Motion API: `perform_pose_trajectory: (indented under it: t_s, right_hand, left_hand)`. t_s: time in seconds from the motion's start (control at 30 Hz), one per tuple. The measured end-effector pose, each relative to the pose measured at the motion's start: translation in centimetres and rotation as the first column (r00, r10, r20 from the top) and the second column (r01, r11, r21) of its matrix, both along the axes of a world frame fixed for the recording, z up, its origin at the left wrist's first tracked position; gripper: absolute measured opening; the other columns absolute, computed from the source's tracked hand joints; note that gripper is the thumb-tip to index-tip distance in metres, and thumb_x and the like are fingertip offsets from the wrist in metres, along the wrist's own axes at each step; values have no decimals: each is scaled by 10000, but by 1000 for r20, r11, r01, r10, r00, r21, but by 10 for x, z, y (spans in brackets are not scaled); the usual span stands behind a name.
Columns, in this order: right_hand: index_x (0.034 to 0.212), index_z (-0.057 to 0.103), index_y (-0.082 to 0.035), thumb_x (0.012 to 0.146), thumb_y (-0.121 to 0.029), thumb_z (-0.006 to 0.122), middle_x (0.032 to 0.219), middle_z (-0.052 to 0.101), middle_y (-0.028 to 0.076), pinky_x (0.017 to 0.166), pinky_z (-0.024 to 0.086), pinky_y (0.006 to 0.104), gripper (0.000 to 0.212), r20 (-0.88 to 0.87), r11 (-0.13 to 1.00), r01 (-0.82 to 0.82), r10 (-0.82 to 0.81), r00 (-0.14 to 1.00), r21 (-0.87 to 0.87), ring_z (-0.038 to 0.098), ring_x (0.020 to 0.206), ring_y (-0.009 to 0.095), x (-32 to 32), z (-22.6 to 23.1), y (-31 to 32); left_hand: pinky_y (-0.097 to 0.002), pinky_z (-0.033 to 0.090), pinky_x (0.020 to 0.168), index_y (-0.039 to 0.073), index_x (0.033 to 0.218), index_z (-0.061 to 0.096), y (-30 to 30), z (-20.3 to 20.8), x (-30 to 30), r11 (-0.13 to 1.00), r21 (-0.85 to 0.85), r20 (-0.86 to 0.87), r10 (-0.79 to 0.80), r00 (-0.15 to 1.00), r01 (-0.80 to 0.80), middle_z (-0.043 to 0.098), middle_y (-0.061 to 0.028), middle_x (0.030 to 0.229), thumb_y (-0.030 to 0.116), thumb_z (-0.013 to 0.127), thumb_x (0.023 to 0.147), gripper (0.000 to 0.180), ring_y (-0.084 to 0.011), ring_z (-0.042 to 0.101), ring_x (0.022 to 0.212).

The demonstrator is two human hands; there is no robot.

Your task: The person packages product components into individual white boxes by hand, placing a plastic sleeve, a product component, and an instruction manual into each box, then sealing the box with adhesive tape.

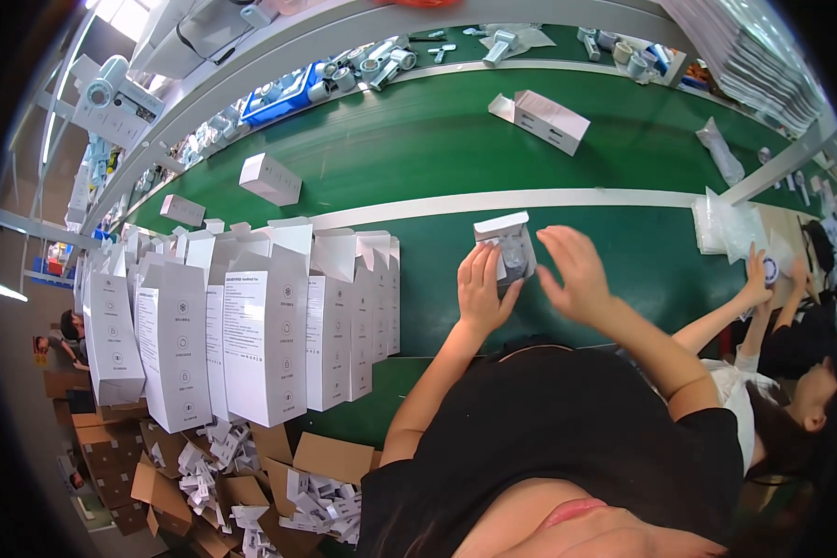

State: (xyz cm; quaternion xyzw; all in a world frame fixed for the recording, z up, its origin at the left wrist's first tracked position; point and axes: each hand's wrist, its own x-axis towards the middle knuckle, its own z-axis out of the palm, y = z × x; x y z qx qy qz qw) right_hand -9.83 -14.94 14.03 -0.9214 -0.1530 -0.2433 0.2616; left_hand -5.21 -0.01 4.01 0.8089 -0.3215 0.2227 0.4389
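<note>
A small white carton (pixel 502 226) with its top flap raised stands at the middle of the green worktop. Inside its opening shows a grey-white item in clear plastic (pixel 512 256), too small to make out fully. My left hand (pixel 484 290) is closed around the carton's left side and lower edge, thumb at the front. Just right of the carton my right hand (pixel 575 270) is raised, its fingers apart and holding nothing. To the left, several tall white cartons (pixel 265 344) with open upper flaps stand upright in close rows.
Beyond a white rail, a green conveyor belt (pixel 391 139) carries an open white carton (pixel 553 121) and other boxes. A blue bin (pixel 279 96) of handheld fans sits behind. Cardboard boxes (pixel 330 456) with small white boxes lie lower left. A co-worker's hands (pixel 758 284) are at right, near plastic bags (pixel 725 228).
</note>
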Motion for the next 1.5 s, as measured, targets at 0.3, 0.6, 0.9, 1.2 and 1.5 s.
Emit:
perform_pose_trajectory:
  t_s: [0.3,0.6,0.9,1.2,1.5]
  right_hand:
    - [1127,498,-19,672,-102,628,1160,515,137,894,403,382,480,-39,954,-298,299,954,27,498,1058,304,1,-46,-1]
    - [1122,514,-33,666,-47,595,1144,528,126,867,422,347,463,-195,961,-268,277,941,73,520,1006,298,63,-8,-11]
    - [1198,449,-47,804,-215,548,1252,401,183,876,351,381,439,-337,832,-384,255,906,-401,444,1062,316,34,-29,7]
    - [1250,401,-46,832,-352,519,1266,345,218,896,302,416,531,-401,745,-536,384,831,-396,381,1100,342,65,-21,3]
    - [1257,389,-29,813,-360,544,1304,323,236,880,319,399,575,-239,741,-443,373,896,-505,394,1105,340,52,-34,11]
  left_hand:
    - [-385,344,938,73,1207,497,4,-6,5,986,169,47,-23,999,14,407,-148,1229,221,646,712,538,-320,402,1140]
    - [-387,356,940,81,1279,420,3,-5,16,972,235,177,-51,983,8,394,-144,1234,263,742,617,758,-321,395,1141]
    - [-377,410,893,48,1330,213,8,-35,26,965,-223,-345,-210,915,137,413,-177,1211,94,798,519,1001,-312,469,1066]
    - [-366,414,902,18,1314,248,10,-28,30,963,-199,-476,-259,840,184,400,-190,1242,114,804,525,969,-318,473,1083]
    - [-365,408,922,-7,1339,197,12,-28,29,982,-98,-450,-187,873,159,362,-198,1287,125,817,519,1036,-318,435,1139]
